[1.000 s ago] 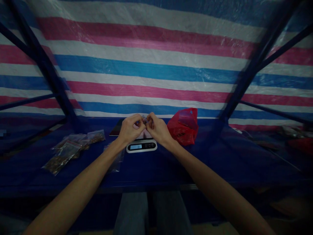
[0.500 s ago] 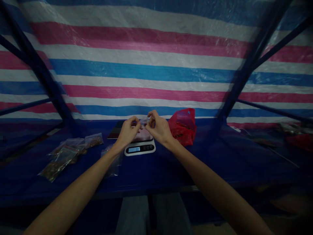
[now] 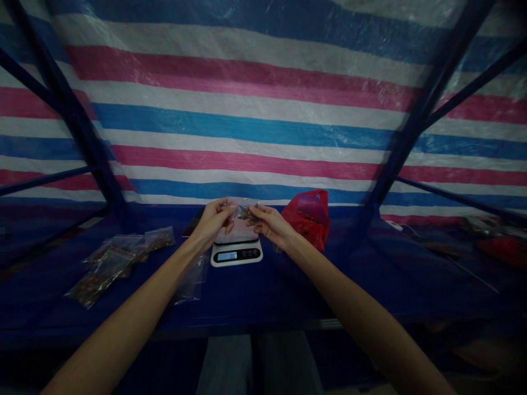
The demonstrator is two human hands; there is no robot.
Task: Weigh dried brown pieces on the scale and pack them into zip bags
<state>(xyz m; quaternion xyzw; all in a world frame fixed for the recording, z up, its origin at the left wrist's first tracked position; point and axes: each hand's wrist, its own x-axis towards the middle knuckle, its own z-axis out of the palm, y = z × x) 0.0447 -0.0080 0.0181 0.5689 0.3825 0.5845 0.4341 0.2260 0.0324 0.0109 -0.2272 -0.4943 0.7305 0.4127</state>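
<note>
Over a white digital scale (image 3: 236, 257) with a lit display, both my hands hold a small clear plastic bag (image 3: 246, 213) with brownish bits in it. My left hand (image 3: 217, 218) is closed on the bag's left side, and my right hand (image 3: 269, 224) pinches its right side. Part of the bag is hidden by my fingers. Beneath my left forearm lie flat clear bags (image 3: 191, 282). A red plastic bag (image 3: 308, 219) with dark contents stands just right of my right hand.
Several filled zip bags (image 3: 101, 269) lie on the blue table (image 3: 255, 296) at the left. A dark flat object (image 3: 192, 222) is behind my left hand. Blue metal posts (image 3: 405, 131) frame both sides, with a striped plastic sheet (image 3: 247, 123) behind.
Both hands have lowered slightly, and my right fingers have shifted from the bag's upper part to its side. The brownish contents now show more clearly between my hands.
</note>
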